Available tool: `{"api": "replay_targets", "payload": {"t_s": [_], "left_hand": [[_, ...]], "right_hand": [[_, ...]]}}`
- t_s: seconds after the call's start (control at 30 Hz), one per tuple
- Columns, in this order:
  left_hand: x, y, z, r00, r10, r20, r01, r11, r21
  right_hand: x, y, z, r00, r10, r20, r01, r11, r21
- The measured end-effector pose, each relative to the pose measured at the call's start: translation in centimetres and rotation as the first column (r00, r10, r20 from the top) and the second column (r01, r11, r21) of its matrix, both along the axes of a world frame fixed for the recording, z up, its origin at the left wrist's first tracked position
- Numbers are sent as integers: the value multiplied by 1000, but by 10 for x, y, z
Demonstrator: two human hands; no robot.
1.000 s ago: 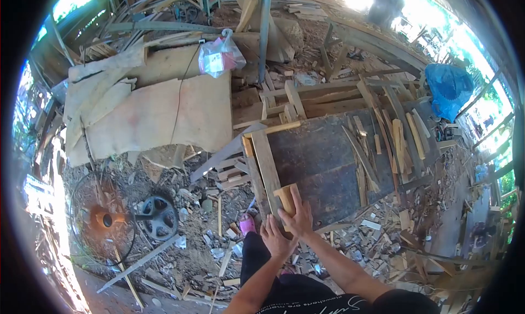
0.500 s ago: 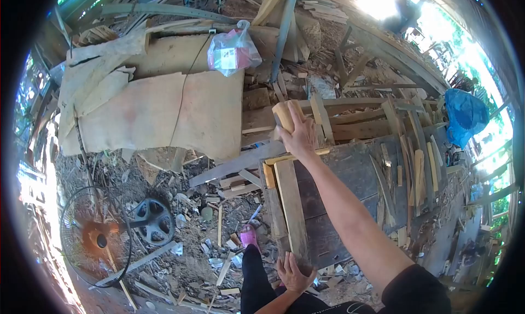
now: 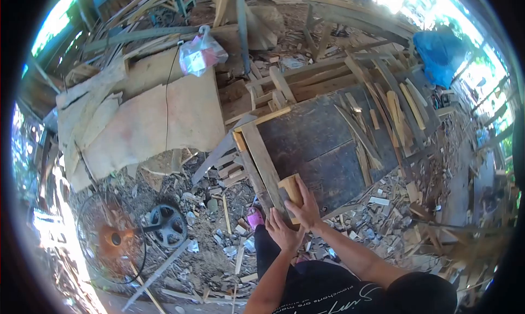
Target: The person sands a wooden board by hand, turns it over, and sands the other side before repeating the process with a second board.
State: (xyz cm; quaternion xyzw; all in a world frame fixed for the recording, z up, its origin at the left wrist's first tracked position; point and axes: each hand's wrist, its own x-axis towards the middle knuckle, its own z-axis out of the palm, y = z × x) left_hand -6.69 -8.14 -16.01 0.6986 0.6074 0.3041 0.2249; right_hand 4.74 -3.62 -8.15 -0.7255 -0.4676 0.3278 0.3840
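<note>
A wooden hand plane or block-like tool [image 3: 290,189] is in my right hand [image 3: 306,209], whose fingers wrap round its right side. It sits at the near end of a long pale board [image 3: 259,151] along the left edge of the dark wooden table [image 3: 306,144]. Just left of it, my left hand [image 3: 282,232] lies with its fingers spread on the board's near end, its fingertips close to the tool. A yellowish strip [image 3: 268,117] borders the table's far left corner.
A floor fan [image 3: 116,238] stands at the lower left. Large plywood sheets [image 3: 147,117] lie beyond it, with a plastic bag [image 3: 201,53] on top. Loose sticks [image 3: 398,120] cover the table's right part, near a blue bag [image 3: 438,57]. Wood scraps litter the ground.
My right hand has come back from the board's far end to its near end with the tool. My left hand stays at the near end. The whole view has shifted and turned.
</note>
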Motion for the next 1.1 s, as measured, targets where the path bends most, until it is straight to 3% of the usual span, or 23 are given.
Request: {"api": "replay_targets", "payload": {"t_s": [0.07, 0.13, 0.2, 0.33, 0.43, 0.47, 0.5, 0.53, 0.57, 0.63, 0.67, 0.73, 0.77, 0.8, 0.87, 1.03, 1.1], "left_hand": [[2, 1, 2, 1000, -9, 1, 9, 1000, 19], [2, 1, 0, 1000, -15, 8, 15, 1000, 27], [2, 2, -5, 1000, -10, -24, 11, 999, 31], [-1, 5, -7, 999, -34, -31, 33, 999, -32], [-4, 9, -4, 998, -66, 15, 66, 997, 41], [-5, -1, -16, 997, -72, 14, 74, 985, -155], [-3, -1, -18, 997, -38, 70, 47, 990, -134], [-2, -1, -24, 994, -37, 107, 49, 992, -120], [2, -5, -43, 988, -33, 151, 42, 997, -58], [3, -6, -36, 991, 7, 130, 23, 972, -232], [0, -5, -48, 992, 70, 109, -46, 976, -214], [4, -14, -70, 981, -79, 178, 140, 921, -364], [-6, -9, -44, 968, -101, 230, 176, 926, -335], [-7, -2, -24, 967, -96, 236, 172, 929, -326], [-11, -1, 3, 991, 36, 131, 10, 942, -336], [-2, -4, -14, 987, 76, 140, -43, 973, -225], [-3, -8, -16, 986, 63, 154, -30, 978, -208]], "right_hand": [[-2, 14, 4, 998, 21, 56, -15, 993, -117], [-7, 39, 3, 989, 17, 149, -4, 997, -83], [-7, 74, 2, 930, 61, 363, -40, 997, -66], [-7, 184, 17, 848, 38, 529, -52, 999, 12], [-7, 277, 26, 873, 20, 487, -108, 983, 151], [-7, 300, 32, 907, 52, 417, -145, 970, 194], [2, 328, 13, 897, 74, 435, -222, 928, 300], [4, 354, 7, 873, 25, 487, -188, 939, 289], [16, 363, -1, 906, 60, 420, -217, 917, 336], [38, 385, -18, 948, 149, 283, -263, 865, 426], [44, 364, -3, 958, 133, 255, -209, 931, 299], [34, 302, 15, 979, 136, 150, -176, 940, 293], [40, 272, 9, 981, 118, 157, -160, 944, 289], [44, 240, 1, 981, 121, 152, -157, 955, 252], [36, 176, -1, 987, 141, 79, -153, 972, 181], [0, 67, -15, 982, 189, -27, -184, 975, 124], [-2, 58, -17, 985, 154, 77, -167, 964, 208]]}}
